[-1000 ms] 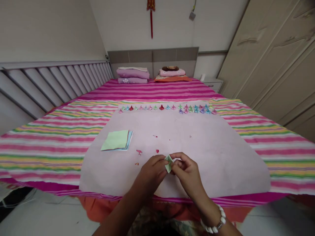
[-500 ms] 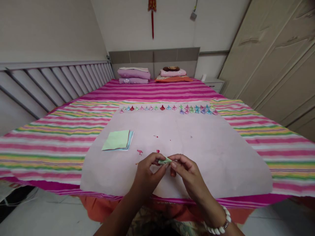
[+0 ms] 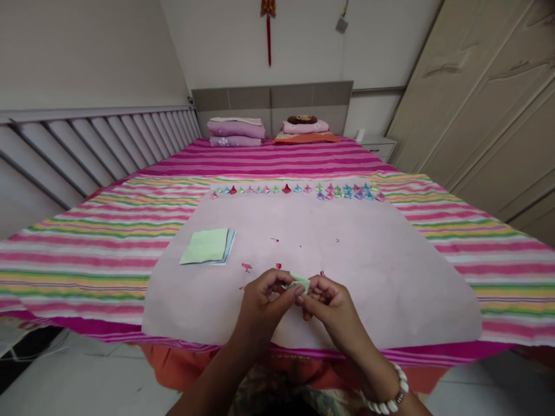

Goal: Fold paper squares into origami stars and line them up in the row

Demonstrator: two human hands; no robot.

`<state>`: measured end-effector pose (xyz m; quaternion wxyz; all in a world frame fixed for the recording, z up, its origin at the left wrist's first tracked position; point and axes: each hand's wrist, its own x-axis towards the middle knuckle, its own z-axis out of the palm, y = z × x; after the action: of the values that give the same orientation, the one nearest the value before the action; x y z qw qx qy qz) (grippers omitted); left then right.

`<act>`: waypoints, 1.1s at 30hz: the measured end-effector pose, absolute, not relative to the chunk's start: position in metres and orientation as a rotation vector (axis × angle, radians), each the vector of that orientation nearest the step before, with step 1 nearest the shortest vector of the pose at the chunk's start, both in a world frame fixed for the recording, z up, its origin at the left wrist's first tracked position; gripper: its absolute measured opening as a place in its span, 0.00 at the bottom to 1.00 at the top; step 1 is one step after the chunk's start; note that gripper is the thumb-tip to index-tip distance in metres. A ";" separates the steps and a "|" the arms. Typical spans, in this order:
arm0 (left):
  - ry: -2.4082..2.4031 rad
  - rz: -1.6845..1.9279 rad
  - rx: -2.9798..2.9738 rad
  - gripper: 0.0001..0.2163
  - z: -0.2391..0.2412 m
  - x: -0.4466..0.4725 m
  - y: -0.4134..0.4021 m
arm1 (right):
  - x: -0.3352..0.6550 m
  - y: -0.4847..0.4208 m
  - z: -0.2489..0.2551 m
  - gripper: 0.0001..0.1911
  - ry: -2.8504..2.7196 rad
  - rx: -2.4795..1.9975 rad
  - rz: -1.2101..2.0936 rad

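Note:
Between my hands is a small folded piece of light green paper [image 3: 300, 282], raised above the sheet at the front of the bed. My left hand [image 3: 267, 294] pinches its left side between thumb and fingers. From the right, my right hand [image 3: 327, 297] has its fingers closed on the paper's lower right edge. Fingers cover much of the folds. To the left lies a stack of square paper sheets [image 3: 206, 245], with light green on top and blue and red edges showing below.
A pale sheet [image 3: 381, 277] covers the middle of the striped bed [image 3: 455, 242]. Along its far edge stand several folded paper pieces [image 3: 287, 189] in many colours. Small red marks [image 3: 246, 267] dot the sheet near my hands. Folded bedding [image 3: 236, 132] is piled by the headboard.
The green paper has been turned, and a wider face of it now shows. My right hand's fingers have shifted slightly right and down along it.

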<state>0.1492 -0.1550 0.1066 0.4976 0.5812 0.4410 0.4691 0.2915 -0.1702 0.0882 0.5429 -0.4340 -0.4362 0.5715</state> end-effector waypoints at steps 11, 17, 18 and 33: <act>0.936 1.231 1.172 0.07 0.110 0.156 -0.157 | 0.291 -0.170 0.085 0.17 -1.107 -1.056 1.351; 0.900 1.165 1.117 0.07 0.115 0.157 -0.154 | 0.293 -0.172 0.084 0.15 -1.204 -1.012 1.350; 0.901 1.171 1.104 0.08 0.114 0.157 -0.154 | 0.294 -0.172 0.084 0.15 -1.195 -1.009 1.336; 0.881 1.038 1.597 0.02 0.115 0.139 -0.150 | 0.307 -0.170 0.085 0.13 -1.229 -0.978 1.285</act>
<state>0.1390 -0.1505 0.1154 0.4983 0.6597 0.3642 0.4287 0.3067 -0.1697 0.0854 0.5280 -0.4092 -0.5145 0.5376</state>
